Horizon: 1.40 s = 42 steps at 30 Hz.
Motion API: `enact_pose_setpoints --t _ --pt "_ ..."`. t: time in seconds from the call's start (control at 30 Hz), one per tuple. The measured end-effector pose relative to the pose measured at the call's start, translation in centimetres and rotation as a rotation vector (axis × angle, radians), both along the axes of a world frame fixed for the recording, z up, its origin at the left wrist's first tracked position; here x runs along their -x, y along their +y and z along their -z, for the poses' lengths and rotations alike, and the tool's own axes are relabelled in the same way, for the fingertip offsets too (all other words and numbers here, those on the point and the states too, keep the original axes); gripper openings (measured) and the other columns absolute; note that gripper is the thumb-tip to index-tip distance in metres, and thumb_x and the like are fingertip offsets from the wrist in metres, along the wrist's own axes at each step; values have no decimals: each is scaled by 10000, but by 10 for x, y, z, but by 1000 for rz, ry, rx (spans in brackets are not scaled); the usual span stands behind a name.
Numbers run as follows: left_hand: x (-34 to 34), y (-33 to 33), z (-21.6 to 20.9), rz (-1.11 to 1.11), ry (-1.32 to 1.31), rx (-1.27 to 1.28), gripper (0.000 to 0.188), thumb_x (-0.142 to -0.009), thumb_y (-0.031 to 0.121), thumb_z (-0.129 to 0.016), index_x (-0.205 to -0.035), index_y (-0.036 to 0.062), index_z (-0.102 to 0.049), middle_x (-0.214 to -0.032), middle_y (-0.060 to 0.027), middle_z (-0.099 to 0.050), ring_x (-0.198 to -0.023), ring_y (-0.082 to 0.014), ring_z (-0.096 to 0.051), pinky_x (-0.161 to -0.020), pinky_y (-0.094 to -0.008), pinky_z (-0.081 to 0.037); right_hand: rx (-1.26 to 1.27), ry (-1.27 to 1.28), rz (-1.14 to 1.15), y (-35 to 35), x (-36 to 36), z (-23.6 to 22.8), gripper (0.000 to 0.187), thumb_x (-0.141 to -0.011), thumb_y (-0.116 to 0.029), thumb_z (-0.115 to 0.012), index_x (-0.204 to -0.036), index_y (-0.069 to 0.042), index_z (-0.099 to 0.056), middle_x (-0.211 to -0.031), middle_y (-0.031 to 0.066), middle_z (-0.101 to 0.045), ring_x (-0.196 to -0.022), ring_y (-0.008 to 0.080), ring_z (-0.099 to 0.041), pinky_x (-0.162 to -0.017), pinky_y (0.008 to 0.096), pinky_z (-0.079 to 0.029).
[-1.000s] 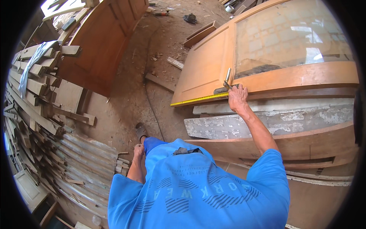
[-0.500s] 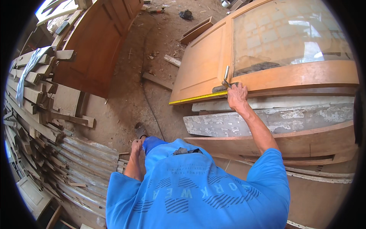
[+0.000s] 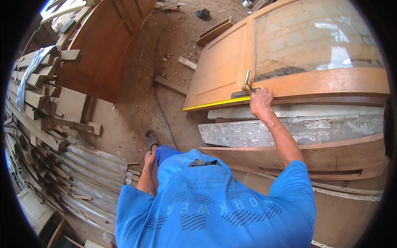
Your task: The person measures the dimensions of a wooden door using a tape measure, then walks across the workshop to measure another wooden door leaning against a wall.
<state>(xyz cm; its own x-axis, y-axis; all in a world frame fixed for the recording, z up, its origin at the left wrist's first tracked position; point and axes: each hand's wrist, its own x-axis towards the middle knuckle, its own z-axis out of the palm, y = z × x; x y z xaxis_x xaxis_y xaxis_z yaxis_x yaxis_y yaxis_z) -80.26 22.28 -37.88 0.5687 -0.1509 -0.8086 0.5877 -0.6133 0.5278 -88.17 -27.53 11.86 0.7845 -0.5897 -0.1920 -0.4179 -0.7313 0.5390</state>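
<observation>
A yellow tape measure (image 3: 217,104) runs straight along the near edge of a light-brown wooden door (image 3: 219,68) with a glass pane. My right hand (image 3: 261,101) is closed on its right end, and the fingers hide any case. Just beside those fingers, a metal lever handle (image 3: 247,77) with a dark lock plate (image 3: 239,94) is fitted to the door. My left hand (image 3: 150,158) hangs curled beside my blue-clad leg, over the floor; what it holds, if anything, is hidden.
Below the door lie a paint-flaked grey board (image 3: 289,130) and a brown wooden panel (image 3: 297,157). Stacked timber (image 3: 33,97) and corrugated sheets (image 3: 97,173) fill the left side. A darker door (image 3: 103,53) leans there. A cable (image 3: 163,113) crosses the dirt floor.
My right hand has moved slightly to the right along the door edge, with a little more tape showing. My left hand stays by my leg. The view has shifted slightly.
</observation>
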Motion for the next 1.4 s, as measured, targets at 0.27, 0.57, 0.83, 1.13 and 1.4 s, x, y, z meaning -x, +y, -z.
enact_pose_setpoints --t 0.27,0.57,0.83,1.13,1.4 --pt "8 -12 -15 -9 -70 -3 258 -950 289 -587 -938 34 -626 -778 -67 -623 -629 -162 -589 -544 -320 -479 22 31 11 -1 -1 4 236 -818 -160 -614 -987 -90 -763 -1089 82 -667 -1121 307 -533 -888 456 -420" --pt "34 -7 -22 -2 -41 -63 392 -887 354 -581 -1046 18 -705 -1099 -247 -702 -1096 -381 -657 -965 -425 -484 55 49 -28 -1 3 9 239 -830 -166 -596 -985 -86 -760 -1079 81 -669 -1116 317 -533 -878 469 -421" --pt "71 22 8 -33 -61 -73 290 -915 289 -602 -968 16 -684 -783 -99 -678 -660 -181 -625 -595 -340 -494 74 65 -87 6 1 3 249 -874 -166 -527 -970 -88 -743 -1049 104 -674 -1062 334 -553 -842 490 -438" --pt "69 25 4 -86 57 -90 362 -860 313 -588 -1025 14 -708 -1064 -225 -716 -1061 -347 -674 -937 -411 -498 61 114 -12 -1 -3 7 221 -834 -166 -604 -969 -91 -762 -1082 95 -676 -1112 323 -549 -882 466 -425" --pt "62 17 9 -68 -43 -53 265 -896 279 -570 -944 39 -672 -724 -62 -640 -580 -146 -574 -514 -306 -452 44 154 24 2 -11 0 214 -809 -172 -637 -961 -97 -767 -1083 95 -683 -1108 322 -560 -873 458 -432"
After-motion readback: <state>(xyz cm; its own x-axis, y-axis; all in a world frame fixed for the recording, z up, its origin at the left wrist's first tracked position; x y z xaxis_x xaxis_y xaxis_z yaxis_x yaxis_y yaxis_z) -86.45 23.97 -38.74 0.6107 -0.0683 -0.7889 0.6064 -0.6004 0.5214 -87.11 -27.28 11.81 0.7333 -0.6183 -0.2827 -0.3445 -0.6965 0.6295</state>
